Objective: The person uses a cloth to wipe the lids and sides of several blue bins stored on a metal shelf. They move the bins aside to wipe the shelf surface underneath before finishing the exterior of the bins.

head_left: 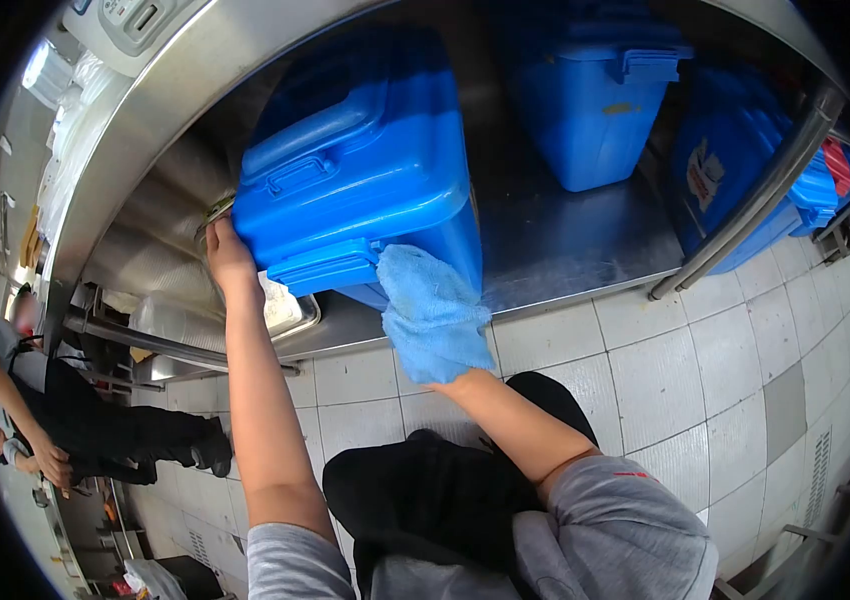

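— Blue plastic, that was the big box, wasn't it? Where did it sit?

— On the steel shelf, tipped toward the person, with its lid latch hanging over the shelf's front edge. Every other place I give is measured from that box.

— And the left hand?

— It was pressed against the box's left end, low at the corner. The fingers reached behind the plastic, so I could not tell whether they were spread or curled.

— The right hand?

— Below the box's front edge, wrapped inside a light blue cloth. The fingers were closed on the cloth from within, bunching it, and the cloth's top touched the box just beside the latch.

— Anything else on that shelf?

— A second blue container stood behind and to the right of the box, well apart from it. A third one lay further right, partly behind a slanting steel bar. A metal tray sat just beneath the box's left corner.

— Anyone nearby?

— Another person in dark clothes stood far to the left of the box, over the tiled floor.
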Available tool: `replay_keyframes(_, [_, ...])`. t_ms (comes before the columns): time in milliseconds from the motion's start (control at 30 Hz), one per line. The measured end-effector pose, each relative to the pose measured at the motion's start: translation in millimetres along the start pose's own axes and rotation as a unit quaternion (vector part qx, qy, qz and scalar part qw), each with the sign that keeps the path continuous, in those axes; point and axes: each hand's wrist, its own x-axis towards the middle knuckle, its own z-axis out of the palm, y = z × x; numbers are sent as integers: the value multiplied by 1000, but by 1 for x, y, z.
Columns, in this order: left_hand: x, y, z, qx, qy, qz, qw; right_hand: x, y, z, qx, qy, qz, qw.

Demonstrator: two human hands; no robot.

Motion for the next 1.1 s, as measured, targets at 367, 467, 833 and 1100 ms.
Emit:
replay_keyframes(367, [2,-2,-1,19,7,0,1000,8,8,0,-23,30,44,998])
replay_keyframes(467, [-1,0,0,18,12,10,1000,-18,51,26,75,-17,116,990])
replay_keyframes(833, [-10,11,2,46,16,27,998,69,-49,-38,-97,-159,-146,971])
replay_keyframes(1100, [-13,13,2,30,18,26,999,85,-43,-15,-189,-16,-394,899])
